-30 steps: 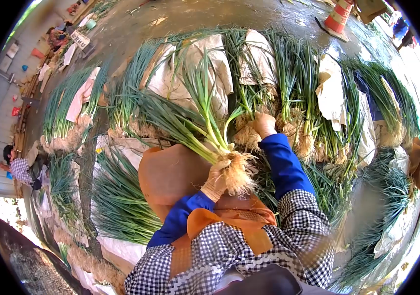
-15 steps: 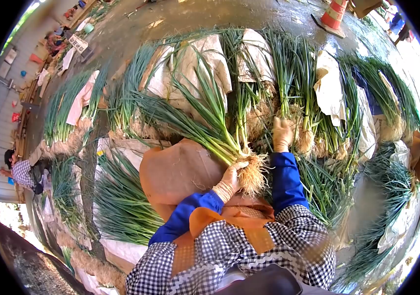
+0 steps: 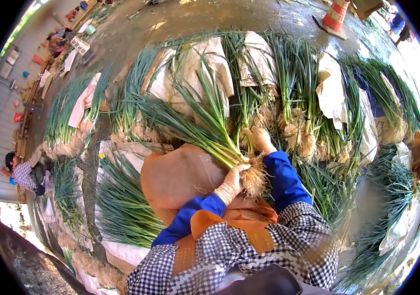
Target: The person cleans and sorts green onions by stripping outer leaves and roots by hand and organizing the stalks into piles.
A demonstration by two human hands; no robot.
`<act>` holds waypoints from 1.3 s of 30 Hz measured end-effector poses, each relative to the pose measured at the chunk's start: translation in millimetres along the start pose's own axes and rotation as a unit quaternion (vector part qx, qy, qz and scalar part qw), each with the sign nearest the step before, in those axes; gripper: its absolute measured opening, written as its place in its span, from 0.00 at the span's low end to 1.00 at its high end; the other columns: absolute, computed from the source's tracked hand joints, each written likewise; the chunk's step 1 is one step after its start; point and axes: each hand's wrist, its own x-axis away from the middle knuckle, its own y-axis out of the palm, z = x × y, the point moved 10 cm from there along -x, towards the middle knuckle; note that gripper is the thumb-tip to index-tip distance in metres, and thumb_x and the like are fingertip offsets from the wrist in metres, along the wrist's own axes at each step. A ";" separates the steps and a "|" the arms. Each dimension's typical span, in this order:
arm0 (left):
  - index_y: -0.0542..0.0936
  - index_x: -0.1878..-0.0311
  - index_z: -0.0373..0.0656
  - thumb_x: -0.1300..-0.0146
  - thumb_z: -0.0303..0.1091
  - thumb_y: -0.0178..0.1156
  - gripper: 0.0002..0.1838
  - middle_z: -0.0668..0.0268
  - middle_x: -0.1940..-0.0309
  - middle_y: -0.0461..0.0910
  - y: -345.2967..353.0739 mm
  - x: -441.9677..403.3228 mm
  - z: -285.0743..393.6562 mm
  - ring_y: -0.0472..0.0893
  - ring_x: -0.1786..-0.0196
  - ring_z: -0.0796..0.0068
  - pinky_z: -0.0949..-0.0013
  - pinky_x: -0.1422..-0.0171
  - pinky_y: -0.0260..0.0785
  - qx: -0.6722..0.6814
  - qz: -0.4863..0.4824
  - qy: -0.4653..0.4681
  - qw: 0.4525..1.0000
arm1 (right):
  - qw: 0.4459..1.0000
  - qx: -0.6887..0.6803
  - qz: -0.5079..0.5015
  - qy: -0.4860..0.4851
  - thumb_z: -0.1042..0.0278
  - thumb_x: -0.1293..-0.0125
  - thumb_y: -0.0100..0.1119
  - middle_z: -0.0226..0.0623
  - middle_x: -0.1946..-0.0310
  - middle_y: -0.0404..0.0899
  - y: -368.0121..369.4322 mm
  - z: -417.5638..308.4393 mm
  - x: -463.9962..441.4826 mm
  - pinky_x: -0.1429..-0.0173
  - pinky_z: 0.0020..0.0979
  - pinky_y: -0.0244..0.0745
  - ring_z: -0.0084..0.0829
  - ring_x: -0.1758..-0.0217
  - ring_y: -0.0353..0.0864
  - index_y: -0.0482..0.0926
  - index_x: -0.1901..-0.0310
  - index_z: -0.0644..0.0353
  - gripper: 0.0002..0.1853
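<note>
My left hand [image 3: 230,185] is wrapped round the lower stalks of a bunch of green onions [image 3: 220,150], whose pale, shaggy roots [image 3: 255,181] hang to the right of my fingers. The long leaves fan out to the upper left. My right hand [image 3: 260,140] is closed round stalks just above those roots, at the bunch's right side; its fingertips are partly hidden among the stalks. Behind both hands lies a row of rooted onions [image 3: 284,73], partly covered by pale cloths [image 3: 259,59]. A brown apron [image 3: 183,177] spreads beneath the bunch.
Loose green onions [image 3: 126,206] lie at the left on pale sheeting. More lie at the right [image 3: 392,172]. An orange-and-white cone [image 3: 335,17] stands at the upper right. One person [image 3: 23,173] is at the far left, and others are at the upper left.
My right hand went from the row behind to the right, then came back left to the held bunch. My left hand and the bunch have shifted right and slightly down.
</note>
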 end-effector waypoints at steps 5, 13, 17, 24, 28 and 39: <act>0.74 0.54 0.36 0.45 0.27 0.53 0.14 0.57 0.63 0.79 -4.9 -21.0 -2.6 0.79 0.59 0.62 0.59 0.50 0.73 0.000 -0.011 0.012 1.000 | 0.998 0.055 0.028 -0.018 0.49 0.38 0.52 0.42 0.82 0.76 -56.3 -44.7 49.1 0.71 0.38 0.72 0.44 0.76 0.78 0.74 0.76 0.56 0.19; 0.76 0.57 0.38 0.47 0.22 0.53 0.12 0.61 0.66 0.77 10.0 -7.3 9.3 0.77 0.63 0.65 0.63 0.55 0.74 0.027 -0.017 0.049 0.998 | 0.893 -0.341 0.022 0.294 0.55 0.39 0.51 0.40 0.78 0.78 -144.3 108.9 170.0 0.77 0.33 0.69 0.32 0.80 0.74 0.77 0.68 0.59 0.14; 0.77 0.59 0.39 0.48 0.20 0.53 0.12 0.63 0.65 0.78 0.5 -19.1 9.6 0.77 0.61 0.66 0.65 0.53 0.72 -0.015 -0.002 0.082 0.996 | 0.987 0.139 0.006 0.082 0.42 0.39 0.51 0.36 0.80 0.77 -122.6 42.5 89.1 0.69 0.36 0.73 0.34 0.78 0.76 0.76 0.70 0.60 0.24; 0.77 0.60 0.41 0.50 0.20 0.55 0.13 0.64 0.66 0.79 -2.3 -22.8 -0.5 0.78 0.62 0.66 0.64 0.55 0.74 0.000 0.017 0.044 0.999 | 0.911 0.369 -0.178 -0.042 0.54 0.41 0.54 0.34 0.67 0.83 3.0 -59.8 -46.4 0.64 0.36 0.75 0.34 0.61 0.82 0.83 0.67 0.54 0.14; 0.77 0.60 0.41 0.49 0.20 0.55 0.12 0.65 0.65 0.79 -2.4 -26.3 -0.5 0.78 0.62 0.66 0.65 0.55 0.74 -0.011 0.014 0.057 0.998 | 0.902 0.382 -0.162 -0.122 0.61 0.41 0.54 0.34 0.69 0.83 -1.0 -67.6 -28.2 0.66 0.37 0.75 0.34 0.62 0.83 0.83 0.68 0.54 0.10; 0.75 0.57 0.38 0.48 0.21 0.53 0.13 0.60 0.61 0.77 -2.1 -14.5 14.0 0.77 0.56 0.62 0.60 0.49 0.73 0.003 -0.021 0.095 0.995 | 0.875 -0.389 -0.025 0.288 0.59 0.36 0.52 0.24 0.85 0.67 -163.0 109.1 230.3 0.80 0.22 0.59 0.16 0.84 0.61 0.69 0.80 0.55 0.16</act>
